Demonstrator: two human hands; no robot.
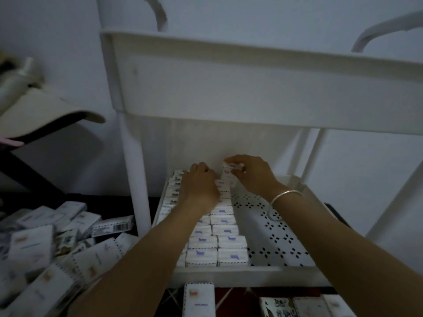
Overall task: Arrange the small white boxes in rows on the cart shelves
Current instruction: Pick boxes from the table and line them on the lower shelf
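Note:
Rows of small white boxes (pixel 225 240) with purple marks fill the left part of the white cart's middle shelf (pixel 277 234), whose perforated floor shows on the right. My right hand (pixel 251 173), a silver bangle on its wrist, grips one upright white box (pixel 227 173) at the far end of the rows. My left hand (pixel 201 184) rests on the boxes beside it, fingers curled down against the far boxes; whether it holds one is hidden.
A loose heap of similar boxes (pixel 48 250) lies to the left of the cart. The upper shelf (pixel 263 83) hangs close above my hands. More boxes (pixel 199 300) sit on the level below. A beige cap (pixel 45 113) is at the left.

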